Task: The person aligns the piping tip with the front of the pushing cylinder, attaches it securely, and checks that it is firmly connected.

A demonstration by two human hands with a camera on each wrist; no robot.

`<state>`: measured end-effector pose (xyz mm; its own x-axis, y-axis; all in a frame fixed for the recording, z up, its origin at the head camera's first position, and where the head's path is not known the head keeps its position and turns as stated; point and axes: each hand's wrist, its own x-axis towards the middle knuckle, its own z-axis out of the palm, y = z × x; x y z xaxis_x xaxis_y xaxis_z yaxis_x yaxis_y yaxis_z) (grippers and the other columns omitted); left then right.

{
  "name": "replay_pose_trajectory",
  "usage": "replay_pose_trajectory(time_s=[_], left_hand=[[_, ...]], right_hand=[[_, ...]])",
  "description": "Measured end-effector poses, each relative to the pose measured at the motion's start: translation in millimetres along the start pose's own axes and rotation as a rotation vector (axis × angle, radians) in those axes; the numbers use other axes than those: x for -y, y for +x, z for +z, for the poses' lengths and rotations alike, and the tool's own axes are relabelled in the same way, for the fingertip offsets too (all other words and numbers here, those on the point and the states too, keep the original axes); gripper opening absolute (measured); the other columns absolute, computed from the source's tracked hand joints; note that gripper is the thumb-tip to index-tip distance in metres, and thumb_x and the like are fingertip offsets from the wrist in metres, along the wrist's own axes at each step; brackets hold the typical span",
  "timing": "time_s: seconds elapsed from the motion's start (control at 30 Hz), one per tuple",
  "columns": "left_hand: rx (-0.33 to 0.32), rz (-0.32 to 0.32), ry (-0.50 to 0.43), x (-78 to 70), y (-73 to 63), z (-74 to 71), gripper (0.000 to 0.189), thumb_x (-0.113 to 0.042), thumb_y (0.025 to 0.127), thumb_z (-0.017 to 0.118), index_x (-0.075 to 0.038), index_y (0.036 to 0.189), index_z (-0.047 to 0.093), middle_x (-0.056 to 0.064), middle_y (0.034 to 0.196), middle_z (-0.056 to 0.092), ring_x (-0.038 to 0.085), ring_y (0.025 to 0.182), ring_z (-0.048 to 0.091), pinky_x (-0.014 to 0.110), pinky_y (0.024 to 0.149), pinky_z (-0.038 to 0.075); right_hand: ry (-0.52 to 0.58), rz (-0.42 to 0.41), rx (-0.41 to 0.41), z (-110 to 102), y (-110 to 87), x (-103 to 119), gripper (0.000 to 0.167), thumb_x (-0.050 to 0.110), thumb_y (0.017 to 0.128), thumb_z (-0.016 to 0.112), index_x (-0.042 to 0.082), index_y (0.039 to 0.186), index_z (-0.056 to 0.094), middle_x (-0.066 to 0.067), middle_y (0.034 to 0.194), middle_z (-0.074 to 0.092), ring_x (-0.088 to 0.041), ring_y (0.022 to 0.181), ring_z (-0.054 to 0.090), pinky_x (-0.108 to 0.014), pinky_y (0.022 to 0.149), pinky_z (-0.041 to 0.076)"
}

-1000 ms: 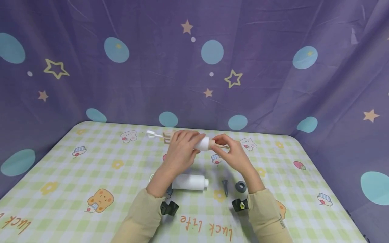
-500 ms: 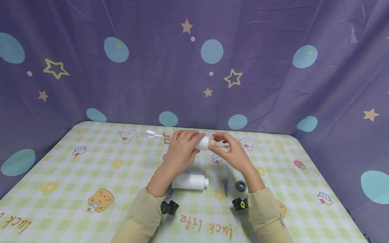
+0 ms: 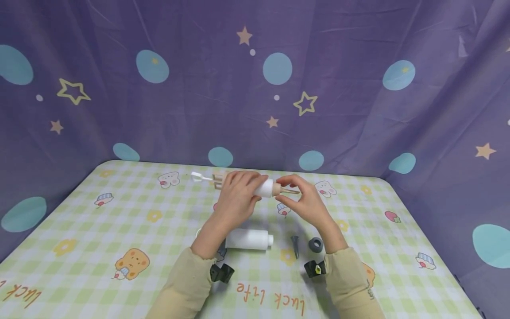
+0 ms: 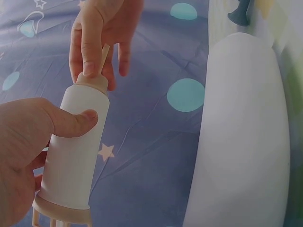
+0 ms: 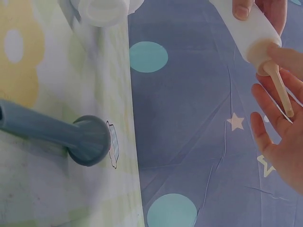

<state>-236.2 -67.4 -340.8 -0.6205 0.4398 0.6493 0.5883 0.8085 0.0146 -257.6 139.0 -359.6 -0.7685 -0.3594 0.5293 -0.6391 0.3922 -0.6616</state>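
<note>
My left hand (image 3: 238, 195) grips a small white squeeze bottle (image 4: 75, 127) and holds it nearly level above the table. Its right end carries a beige nozzle cap (image 5: 279, 90) with a long thin tip. Thumb and fingers of my right hand (image 3: 307, 199) pinch the base of that cap, the tip pointing in towards the palm. At the bottle's other end sits a beige pronged piece (image 3: 217, 180), partly covered by my left hand. A thin white stem with a small angled head (image 3: 197, 177) sticks out beyond the prongs.
A larger white bottle (image 3: 248, 239) lies on the checked tablecloth beneath my left forearm, which partly hides it. To its right lie a dark grey nozzle (image 3: 295, 246) and a dark grey ring cap (image 3: 316, 244). Behind the table hangs a purple curtain (image 3: 255, 128).
The fingers of my right hand shifted on the nozzle cap, loosening half a second ago and now pinching nearer its base. My left hand and the bottle stay almost in place.
</note>
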Motion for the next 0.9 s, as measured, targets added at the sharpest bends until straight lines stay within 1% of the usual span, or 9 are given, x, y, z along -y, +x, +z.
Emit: replay_pose_trajectory(time_s=[0.13, 0.37, 0.5, 0.63, 0.73, 0.8, 0.9], left_hand=[[-0.004, 0.002, -0.007, -0.4, -0.1, -0.3, 0.049, -0.015, 0.07, 0.077, -0.016, 0.116, 0.06, 0.004, 0.112, 0.061, 0.022, 0.106, 0.053, 0.041, 0.093, 0.036], [-0.02, 0.009, -0.003, -0.4, 0.1, 0.4, 0.049, -0.014, 0.07, 0.078, -0.016, 0.116, 0.061, 0.004, 0.111, 0.061, 0.022, 0.105, 0.054, 0.04, 0.092, 0.036], [-0.024, 0.013, -0.001, -0.7, 0.3, 0.6, 0.049, -0.014, 0.07, 0.078, -0.017, 0.116, 0.061, 0.003, 0.111, 0.061, 0.022, 0.105, 0.054, 0.04, 0.092, 0.036], [-0.021, 0.017, 0.0, -1.5, 0.4, 0.1, 0.049, -0.015, 0.07, 0.078, -0.016, 0.116, 0.061, 0.004, 0.111, 0.061, 0.022, 0.105, 0.054, 0.04, 0.092, 0.036], [-0.018, 0.02, 0.001, -1.9, 0.6, -0.2, 0.049, -0.015, 0.07, 0.078, -0.016, 0.116, 0.061, 0.004, 0.111, 0.061, 0.022, 0.105, 0.054, 0.04, 0.093, 0.036], [-0.014, 0.019, 0.001, -1.8, 0.7, -0.2, 0.049, -0.014, 0.07, 0.078, -0.016, 0.116, 0.061, 0.004, 0.111, 0.061, 0.022, 0.106, 0.054, 0.04, 0.093, 0.036], [-0.015, 0.013, 0.001, -0.8, 0.0, -0.2, 0.049, -0.014, 0.07, 0.077, -0.016, 0.116, 0.061, 0.004, 0.111, 0.061, 0.022, 0.105, 0.054, 0.04, 0.093, 0.036]], right_hand=[[-0.024, 0.006, -0.001, 0.4, -0.3, -1.2, 0.032, 0.018, 0.081, 0.068, 0.013, 0.112, 0.06, -0.003, 0.103, 0.063, -0.019, 0.097, 0.057, -0.039, 0.085, 0.046], [-0.026, 0.028, -0.001, 1.0, 0.4, 1.4, 0.028, 0.021, 0.084, 0.065, 0.013, 0.11, 0.06, -0.002, 0.097, 0.064, -0.014, 0.091, 0.057, -0.039, 0.085, 0.047], [-0.022, 0.041, 0.0, 1.1, 0.5, 2.6, 0.026, 0.022, 0.085, 0.064, 0.013, 0.109, 0.06, -0.001, 0.095, 0.065, -0.013, 0.091, 0.059, -0.038, 0.085, 0.047], [-0.017, 0.057, 0.007, 1.1, 0.3, 2.1, 0.024, 0.022, 0.087, 0.061, 0.013, 0.11, 0.06, -0.002, 0.094, 0.066, -0.014, 0.091, 0.061, -0.039, 0.085, 0.048], [-0.013, 0.084, 0.014, 0.6, 0.2, 6.8, 0.024, 0.017, 0.088, 0.059, 0.01, 0.111, 0.06, -0.007, 0.093, 0.067, -0.018, 0.09, 0.062, -0.042, 0.086, 0.048], [-0.011, 0.092, 0.016, 0.7, 0.0, 6.6, 0.023, 0.017, 0.089, 0.059, 0.01, 0.111, 0.059, -0.007, 0.093, 0.067, -0.019, 0.089, 0.062, -0.044, 0.086, 0.047], [-0.007, 0.098, 0.017, 0.9, -0.2, 6.5, 0.024, 0.02, 0.088, 0.06, 0.012, 0.111, 0.059, -0.005, 0.097, 0.066, -0.018, 0.092, 0.061, -0.043, 0.088, 0.046]])
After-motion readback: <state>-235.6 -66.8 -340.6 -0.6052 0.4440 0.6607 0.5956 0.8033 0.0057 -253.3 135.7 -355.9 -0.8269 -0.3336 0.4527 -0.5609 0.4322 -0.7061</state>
